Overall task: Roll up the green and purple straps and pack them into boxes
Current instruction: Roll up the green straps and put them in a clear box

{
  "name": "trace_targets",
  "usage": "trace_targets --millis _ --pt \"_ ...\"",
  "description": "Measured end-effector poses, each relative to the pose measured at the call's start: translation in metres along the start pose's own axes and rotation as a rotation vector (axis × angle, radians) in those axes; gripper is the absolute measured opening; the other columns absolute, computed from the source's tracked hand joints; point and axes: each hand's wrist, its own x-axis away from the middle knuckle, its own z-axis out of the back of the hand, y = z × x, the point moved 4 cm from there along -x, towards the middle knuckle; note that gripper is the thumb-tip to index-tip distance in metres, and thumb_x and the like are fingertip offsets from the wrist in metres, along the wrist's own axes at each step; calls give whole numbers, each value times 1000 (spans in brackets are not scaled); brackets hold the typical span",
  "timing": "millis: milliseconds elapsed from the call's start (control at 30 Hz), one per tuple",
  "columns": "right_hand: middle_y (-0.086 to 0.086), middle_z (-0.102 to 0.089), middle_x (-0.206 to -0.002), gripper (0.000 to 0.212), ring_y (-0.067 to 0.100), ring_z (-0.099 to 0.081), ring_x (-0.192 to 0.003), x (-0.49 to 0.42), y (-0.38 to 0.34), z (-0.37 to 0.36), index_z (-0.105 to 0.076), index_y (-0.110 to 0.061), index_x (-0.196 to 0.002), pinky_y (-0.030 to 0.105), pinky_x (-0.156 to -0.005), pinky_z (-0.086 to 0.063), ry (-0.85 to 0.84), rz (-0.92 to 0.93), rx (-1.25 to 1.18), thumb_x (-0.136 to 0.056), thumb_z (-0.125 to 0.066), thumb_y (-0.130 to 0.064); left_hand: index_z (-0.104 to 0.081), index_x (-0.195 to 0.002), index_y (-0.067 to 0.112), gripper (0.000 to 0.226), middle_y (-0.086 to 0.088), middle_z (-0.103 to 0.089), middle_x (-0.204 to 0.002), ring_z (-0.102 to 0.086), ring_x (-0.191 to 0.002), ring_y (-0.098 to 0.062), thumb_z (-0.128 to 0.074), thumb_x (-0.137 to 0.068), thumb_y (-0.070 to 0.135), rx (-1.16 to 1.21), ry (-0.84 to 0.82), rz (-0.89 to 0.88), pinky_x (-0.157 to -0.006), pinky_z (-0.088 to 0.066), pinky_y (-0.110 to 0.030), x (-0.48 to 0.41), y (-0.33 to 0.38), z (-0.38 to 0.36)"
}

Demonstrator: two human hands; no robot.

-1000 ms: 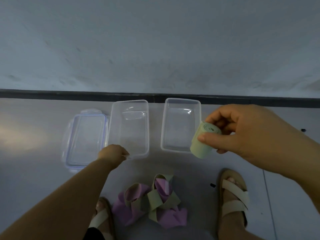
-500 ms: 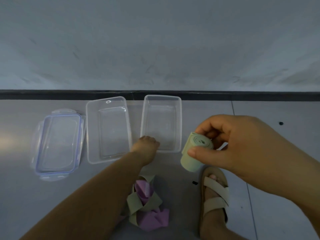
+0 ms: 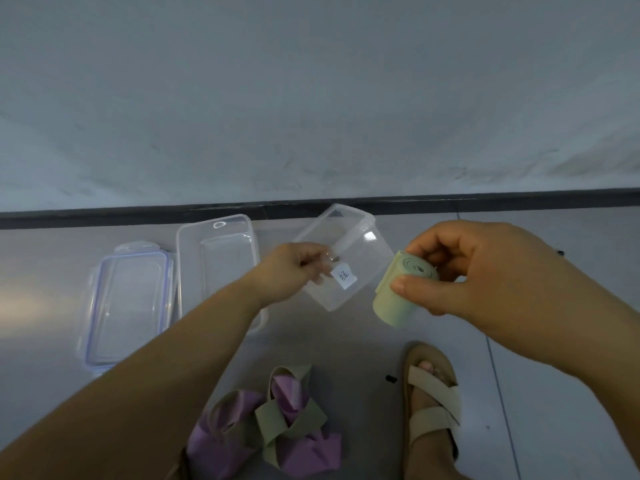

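My right hand (image 3: 491,271) grips a rolled green strap (image 3: 398,299), held in the air with its spiral end facing me. My left hand (image 3: 294,268) pinches the near rim of a clear plastic box (image 3: 360,251) and has it lifted and tilted off the floor; a small white label (image 3: 344,277) is stuck on its side. A second clear box (image 3: 214,258) lies flat on the floor to the left. Loose green and purple straps (image 3: 277,431) lie in a tangled heap on the floor near my feet.
A clear lid with a purple seal (image 3: 128,306) lies on the floor left of the boxes. A dark skirting strip (image 3: 104,216) runs along the wall behind them. My sandalled right foot (image 3: 431,403) stands right of the strap heap.
My left hand moved from the left box to the right box, took hold of its rim and lifted and tilted it. My right hand kept the green roll beside it.
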Motion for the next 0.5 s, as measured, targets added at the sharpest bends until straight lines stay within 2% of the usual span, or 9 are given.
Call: trace_targets --millis 200,300,500 --pt "-10 -67 -80 21 1 -64 -67 1 15 20 -61 -32 -85 20 -63 -56 61 -88 -71 -68 -68 -40 -66 -95 32 19 17 -71 -78 -62 -64 5 -54 -94 18 91 -92 27 -59 -44 -7 18 33 15" --pt "-9 -67 -81 20 0 -64 -67 3 18 19 -61 -31 -87 19 -61 -56 60 -94 -81 -70 -69 -38 -66 -94 35 20 21 -71 -73 -60 -63 6 -54 -93 19 56 -151 32 -58 -43 -6 23 41 13" --pt "-9 -66 -81 18 -1 -63 -70 4 14 20 -60 -31 -85 14 -60 -55 55 -59 -113 -70 -69 -36 -67 -106 27 21 11 -71 -90 -65 -72 2 -56 -92 16 63 -120 70 -66 -46 -7 23 37 8"
